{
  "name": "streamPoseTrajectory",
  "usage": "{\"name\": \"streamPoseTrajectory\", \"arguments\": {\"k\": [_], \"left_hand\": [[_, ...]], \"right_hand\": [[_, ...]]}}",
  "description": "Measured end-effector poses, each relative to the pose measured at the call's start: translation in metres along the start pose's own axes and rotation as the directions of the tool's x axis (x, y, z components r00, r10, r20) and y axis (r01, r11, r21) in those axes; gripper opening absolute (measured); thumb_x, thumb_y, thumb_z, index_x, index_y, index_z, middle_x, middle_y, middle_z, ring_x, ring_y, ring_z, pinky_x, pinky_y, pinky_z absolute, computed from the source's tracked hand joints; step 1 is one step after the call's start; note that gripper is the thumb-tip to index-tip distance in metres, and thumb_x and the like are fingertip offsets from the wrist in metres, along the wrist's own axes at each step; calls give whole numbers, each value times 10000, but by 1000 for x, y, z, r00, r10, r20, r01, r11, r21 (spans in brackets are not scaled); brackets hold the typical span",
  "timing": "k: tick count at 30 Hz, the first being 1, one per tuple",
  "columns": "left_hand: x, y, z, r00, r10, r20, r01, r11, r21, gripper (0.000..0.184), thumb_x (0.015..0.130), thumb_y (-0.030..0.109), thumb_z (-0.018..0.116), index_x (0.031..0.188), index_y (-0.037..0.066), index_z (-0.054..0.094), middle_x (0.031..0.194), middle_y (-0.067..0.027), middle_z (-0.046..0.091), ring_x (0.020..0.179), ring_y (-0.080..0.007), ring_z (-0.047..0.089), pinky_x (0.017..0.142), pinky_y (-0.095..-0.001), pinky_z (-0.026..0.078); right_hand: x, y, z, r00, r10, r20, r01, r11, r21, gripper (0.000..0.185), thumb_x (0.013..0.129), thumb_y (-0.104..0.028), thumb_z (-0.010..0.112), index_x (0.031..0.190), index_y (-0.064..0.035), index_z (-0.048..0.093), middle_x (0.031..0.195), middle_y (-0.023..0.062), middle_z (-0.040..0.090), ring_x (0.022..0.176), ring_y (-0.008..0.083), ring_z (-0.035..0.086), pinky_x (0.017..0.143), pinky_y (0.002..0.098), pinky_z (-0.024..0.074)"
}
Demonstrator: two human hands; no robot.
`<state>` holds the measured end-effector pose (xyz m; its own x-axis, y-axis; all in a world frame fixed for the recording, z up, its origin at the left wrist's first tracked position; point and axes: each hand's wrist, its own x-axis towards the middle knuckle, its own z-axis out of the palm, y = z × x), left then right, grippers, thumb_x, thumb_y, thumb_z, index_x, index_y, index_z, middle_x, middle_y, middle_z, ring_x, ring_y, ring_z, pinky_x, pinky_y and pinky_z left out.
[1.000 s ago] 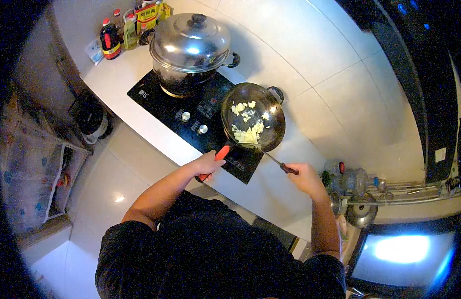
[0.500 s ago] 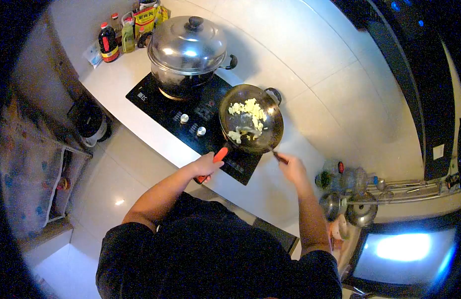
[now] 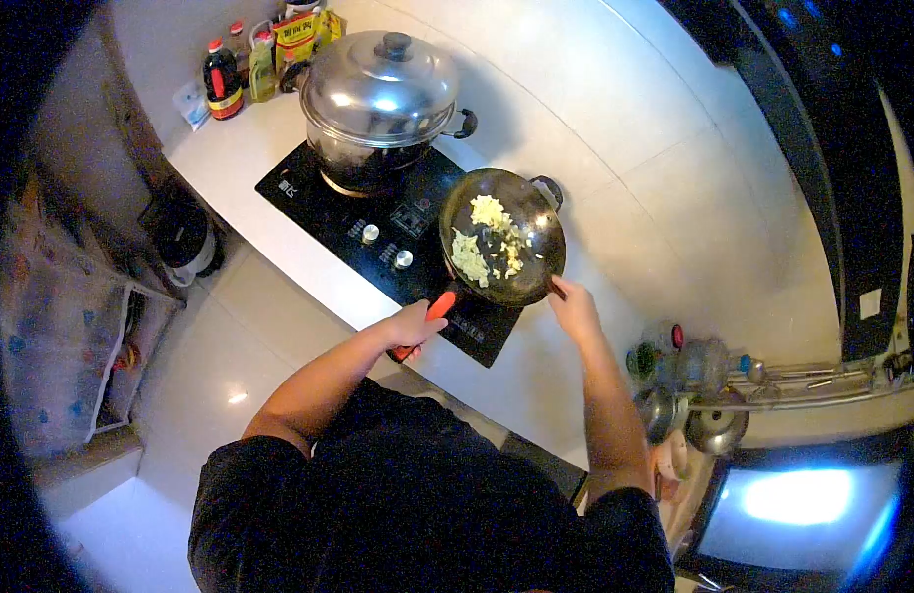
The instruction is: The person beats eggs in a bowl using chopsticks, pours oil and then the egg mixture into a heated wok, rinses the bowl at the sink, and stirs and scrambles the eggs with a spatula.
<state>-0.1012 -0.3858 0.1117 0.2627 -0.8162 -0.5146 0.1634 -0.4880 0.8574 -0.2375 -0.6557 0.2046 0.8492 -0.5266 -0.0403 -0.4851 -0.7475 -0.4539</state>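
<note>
My left hand [image 3: 415,326] is closed around the red-orange handle [image 3: 440,304] of a dark wok [image 3: 521,289], which sits on the near-right part of the black cooktop [image 3: 309,193]. Inside the wok, small pale yellow pieces of food [image 3: 470,257] lie in two loose clumps with scattered bits between them. At the wok's right rim, my right hand [image 3: 576,308] grips a utensil by its dark handle [image 3: 556,289]. Its working end cannot be made out.
A large lidded steel pot [image 3: 378,99] stands on the cooktop's other side. Behind it are a dark sauce bottle [image 3: 222,84], an oil bottle [image 3: 262,74] and a yellow packet [image 3: 297,38]. Two knobs [image 3: 370,233] face me. To the right are bottles and a round metal lid [image 3: 717,427].
My right hand has moved slightly up and left at the wok's rim. The food has shifted into two clumps, one lower left and one at the top. My left hand keeps its grip.
</note>
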Motion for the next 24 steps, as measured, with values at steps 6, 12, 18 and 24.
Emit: {"name": "streamPoseTrajectory", "arguments": {"k": [6, 12, 18, 24], "left_hand": [[-4, 6, -4, 1000, -9, -5, 9, 1000, 3, 462, 864, 297, 520, 1051, -58, 290, 602, -105, 474, 389, -188, 491, 310, -333, 412], [2, 0, 1, 1000, 14, -14, -14, 1000, 8, 404, 866, 304, 516, 1005, -26, 330, 578, -86, 478, 398, -175, 499, 324, -318, 432], [6, -3, -6, 1000, 14, -15, -13, 997, 72, 462, 864, 302, 515, 1059, -55, 295, 598, -110, 487, 398, -190, 499, 330, -333, 433], [5, 1, -2, 1000, -6, 16, 5, 999, 39, 471, 862, 303, 518, 1062, -63, 301, 598, -114, 497, 400, -199, 509, 332, -333, 422]], "right_hand": [[-19, -47, 33, 1000, -1, 26, 5, 988, -157, 383, 718, -106, 582, 1099, -69, 573, 937, 186, 614, 806, 298, 615, 718, 334, 472], [-51, -28, -35, 981, 29, 193, 7, 983, -184, 346, 741, -177, 577, 1086, -174, 591, 916, 158, 615, 839, 322, 593, 726, 400, 471], [-7, -25, 18, 999, 50, 14, -47, 982, -181, 355, 717, -81, 572, 1071, -71, 592, 904, 182, 617, 814, 299, 614, 718, 334, 469], [-12, -19, 8, 991, -99, 90, 106, 991, -81, 354, 740, -189, 580, 1079, -84, 588, 970, 182, 601, 911, 319, 581, 797, 378, 460]]}}
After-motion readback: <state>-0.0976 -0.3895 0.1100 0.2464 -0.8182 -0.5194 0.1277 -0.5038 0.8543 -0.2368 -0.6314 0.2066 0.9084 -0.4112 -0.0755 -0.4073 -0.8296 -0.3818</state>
